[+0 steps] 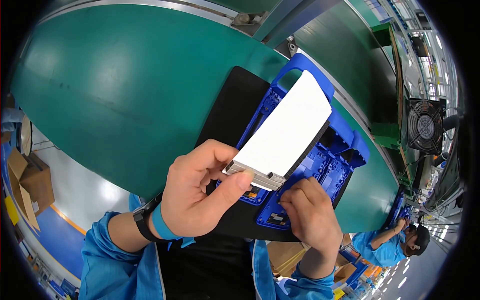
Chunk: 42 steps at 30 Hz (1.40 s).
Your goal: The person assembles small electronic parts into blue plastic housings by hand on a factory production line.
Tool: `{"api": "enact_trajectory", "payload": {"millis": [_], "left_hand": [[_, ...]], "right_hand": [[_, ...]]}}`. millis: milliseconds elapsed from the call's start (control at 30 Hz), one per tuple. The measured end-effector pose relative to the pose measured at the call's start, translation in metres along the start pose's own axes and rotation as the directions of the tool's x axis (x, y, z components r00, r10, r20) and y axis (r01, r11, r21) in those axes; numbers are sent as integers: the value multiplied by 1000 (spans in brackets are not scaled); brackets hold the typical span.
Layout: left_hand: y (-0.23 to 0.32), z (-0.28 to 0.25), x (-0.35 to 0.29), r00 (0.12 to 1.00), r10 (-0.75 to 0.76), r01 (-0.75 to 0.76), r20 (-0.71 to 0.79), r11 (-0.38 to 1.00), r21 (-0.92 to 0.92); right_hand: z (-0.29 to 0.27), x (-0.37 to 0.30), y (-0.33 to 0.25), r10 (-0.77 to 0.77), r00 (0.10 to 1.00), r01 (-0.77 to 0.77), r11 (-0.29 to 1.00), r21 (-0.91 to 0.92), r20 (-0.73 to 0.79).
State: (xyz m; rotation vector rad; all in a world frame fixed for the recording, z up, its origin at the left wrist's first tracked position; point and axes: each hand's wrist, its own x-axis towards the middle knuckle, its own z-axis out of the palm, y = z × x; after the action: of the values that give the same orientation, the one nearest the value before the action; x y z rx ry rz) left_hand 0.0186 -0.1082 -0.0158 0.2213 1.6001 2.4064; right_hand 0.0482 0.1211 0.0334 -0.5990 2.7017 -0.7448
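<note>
My left hand (pixel 200 192) is closed on a white sheet (pixel 285 130) edged with grey and black foam-like strips, gripping its near end between thumb and fingers. The sheet is tilted over a blue plastic housing (pixel 300 65) and hides much of it. A second open blue housing half (pixel 320 165) lies to the right, with ribs and small parts inside. My right hand (pixel 312 212) is over its near left part, thumb and fingers pinched together. Whatever is between those fingertips, if anything, is hidden.
A black mat (pixel 230 105) lies beneath the housings on the green work surface (pixel 125 90). A metal rail and post (pixel 280 25) run along the far side. At right are a fan (pixel 425 126) and a co-worker (pixel 390 245). Cardboard boxes (pixel 35 182) stand at left.
</note>
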Motion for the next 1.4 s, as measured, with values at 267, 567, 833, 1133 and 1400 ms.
{"api": "enact_trajectory", "payload": {"millis": [267,567,833,1133,1400], "left_hand": [[1,0,0,1000,0,0,4,1000,-6],[1,1,1,1000,-8,8,9,1000,0],[1,0,1,1000,-7,6,2,1000,21],[-1,0,1,1000,19,-19,12,1000,-9],[-1,0,0,1000,21,-21,4,1000,-5]], "right_hand": [[-1,0,-7,34,999,-35,998,-59,-13],[21,-18,3,-18,977,-8,993,-122,-213],[15,-34,3,13,985,-30,995,-99,-174],[16,-35,2,47,989,-64,990,-122,-137],[17,-35,0,57,989,-74,990,-120,-139]]}}
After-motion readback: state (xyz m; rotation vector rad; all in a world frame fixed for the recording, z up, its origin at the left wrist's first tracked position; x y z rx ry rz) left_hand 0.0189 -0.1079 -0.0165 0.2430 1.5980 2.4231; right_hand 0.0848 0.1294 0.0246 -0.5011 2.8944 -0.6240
